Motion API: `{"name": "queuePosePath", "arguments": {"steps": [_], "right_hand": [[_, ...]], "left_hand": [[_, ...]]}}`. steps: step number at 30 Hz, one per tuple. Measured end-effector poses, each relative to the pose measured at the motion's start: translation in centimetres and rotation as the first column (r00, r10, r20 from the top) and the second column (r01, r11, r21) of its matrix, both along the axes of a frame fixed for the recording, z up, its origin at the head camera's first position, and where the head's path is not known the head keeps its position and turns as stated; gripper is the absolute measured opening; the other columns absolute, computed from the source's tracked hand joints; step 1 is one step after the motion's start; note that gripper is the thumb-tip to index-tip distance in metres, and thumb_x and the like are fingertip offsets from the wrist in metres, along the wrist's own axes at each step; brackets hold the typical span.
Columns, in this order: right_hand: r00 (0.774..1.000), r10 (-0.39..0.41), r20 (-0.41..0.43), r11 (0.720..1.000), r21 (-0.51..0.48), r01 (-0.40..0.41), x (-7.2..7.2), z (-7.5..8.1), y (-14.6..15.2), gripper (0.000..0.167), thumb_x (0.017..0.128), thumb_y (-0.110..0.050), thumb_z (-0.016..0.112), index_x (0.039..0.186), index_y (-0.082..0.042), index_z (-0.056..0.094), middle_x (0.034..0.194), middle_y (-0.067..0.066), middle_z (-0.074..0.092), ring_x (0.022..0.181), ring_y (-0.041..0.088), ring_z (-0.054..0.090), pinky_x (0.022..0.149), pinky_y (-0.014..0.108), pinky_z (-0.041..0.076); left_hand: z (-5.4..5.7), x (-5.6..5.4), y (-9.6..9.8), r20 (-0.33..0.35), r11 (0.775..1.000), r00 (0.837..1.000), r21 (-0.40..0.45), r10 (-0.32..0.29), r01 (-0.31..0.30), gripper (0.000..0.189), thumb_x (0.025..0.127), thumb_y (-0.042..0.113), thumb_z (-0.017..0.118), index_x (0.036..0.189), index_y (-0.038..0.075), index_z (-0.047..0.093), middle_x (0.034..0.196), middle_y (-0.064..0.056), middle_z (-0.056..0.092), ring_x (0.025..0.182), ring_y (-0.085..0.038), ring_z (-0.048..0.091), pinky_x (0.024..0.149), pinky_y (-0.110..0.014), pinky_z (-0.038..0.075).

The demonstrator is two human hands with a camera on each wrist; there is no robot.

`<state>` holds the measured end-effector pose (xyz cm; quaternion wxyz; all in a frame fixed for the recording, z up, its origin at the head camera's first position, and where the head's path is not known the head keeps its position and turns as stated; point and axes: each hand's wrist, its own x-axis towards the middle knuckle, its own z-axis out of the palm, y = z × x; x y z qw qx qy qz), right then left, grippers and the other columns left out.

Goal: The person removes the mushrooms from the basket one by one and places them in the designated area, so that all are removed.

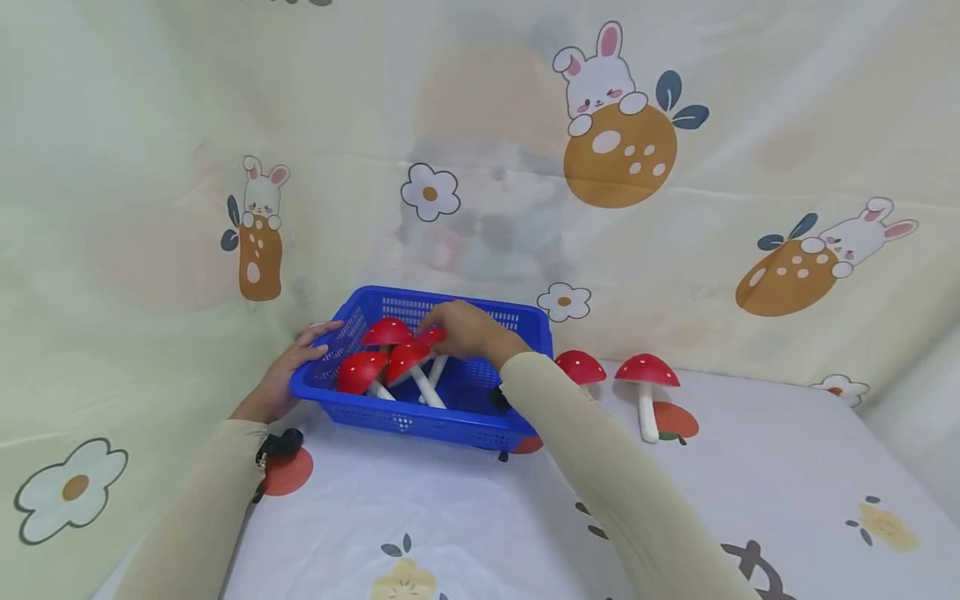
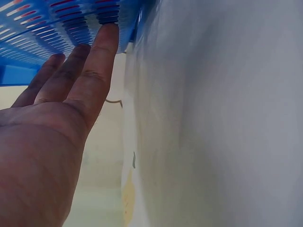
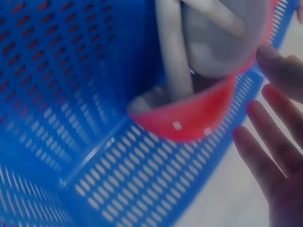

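Red-capped toy mushrooms [image 1: 362, 372] seemed light and stiff, best held by their stems [image 1: 427, 387]; right grip [image 1: 463, 329] spread, left grip [image 1: 288, 368] straight-fingered against the basket [image 1: 442, 432].

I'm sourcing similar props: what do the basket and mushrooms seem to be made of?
Basket: most likely moulded plastic, smooth with a slight sheen, judging by its even blue and regular slots.
Mushrooms: perhaps painted foam or plastic; the red caps look smooth, the white stems fairly matt. The pictures don't settle which.
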<state>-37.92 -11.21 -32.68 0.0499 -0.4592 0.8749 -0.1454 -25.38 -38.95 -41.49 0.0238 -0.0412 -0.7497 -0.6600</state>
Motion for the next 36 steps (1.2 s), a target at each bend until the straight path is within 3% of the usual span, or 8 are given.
{"name": "queuePosePath", "arguments": {"steps": [5,11,18,29,36], "right_hand": [[0.999,0.051,-0.013,0.997,0.050,-0.050,0.2,-1.4,-1.0,0.040,0.084,-0.017,0.078,0.123,-0.023,0.071,0.124,-0.004,0.068,0.116,0.016,0.059,0.095,0.031,0.054],[0.991,0.082,-0.102,0.994,0.085,-0.074,0.9,-1.1,-1.5,0.037,0.083,-0.016,0.080,0.119,-0.021,0.073,0.113,-0.003,0.073,0.103,0.015,0.063,0.093,0.030,0.055],[0.971,0.155,-0.184,0.980,0.153,-0.128,1.1,-1.2,-1.9,0.024,0.091,-0.018,0.071,0.114,-0.018,0.076,0.099,-0.001,0.076,0.081,0.012,0.065,0.083,0.024,0.057],[0.956,0.119,-0.270,0.986,0.142,-0.083,0.9,-1.2,-1.9,0.023,0.100,-0.019,0.057,0.113,-0.014,0.075,0.082,0.003,0.072,0.066,0.011,0.056,0.065,0.022,0.051],[0.957,0.036,-0.289,0.999,0.026,-0.030,1.3,-0.7,-1.0,0.029,0.100,-0.019,0.056,0.126,-0.013,0.068,0.106,0.005,0.076,0.073,0.014,0.062,0.064,0.024,0.050]], "left_hand": [[-0.2,-0.2,-0.1,0.001,1.000,1.000,-0.006,0.002,-0.002,0.053,0.105,0.034,0.038,0.156,0.032,0.023,0.165,-0.004,0.009,0.150,-0.039,0.019,0.100,-0.031,0.050],[-0.1,-0.3,0.0,-0.002,0.999,1.000,-0.039,0.026,-0.026,0.054,0.105,0.036,0.039,0.156,0.034,0.023,0.165,-0.003,0.010,0.150,-0.038,0.020,0.104,-0.039,0.045],[-0.2,-0.3,0.0,0.007,0.999,1.000,-0.031,0.019,-0.019,0.056,0.104,0.038,0.042,0.156,0.034,0.023,0.165,-0.002,0.011,0.149,-0.037,0.021,0.101,-0.035,0.048],[-0.1,-0.4,0.0,0.009,1.000,1.000,-0.015,0.011,-0.011,0.054,0.104,0.034,0.039,0.156,0.034,0.023,0.165,-0.002,0.010,0.150,-0.037,0.018,0.100,-0.030,0.050],[-0.1,-0.4,0.0,0.004,1.000,1.000,-0.014,0.010,-0.010,0.054,0.104,0.034,0.040,0.156,0.034,0.023,0.165,-0.002,0.011,0.150,-0.037,0.019,0.099,-0.030,0.050]]}}
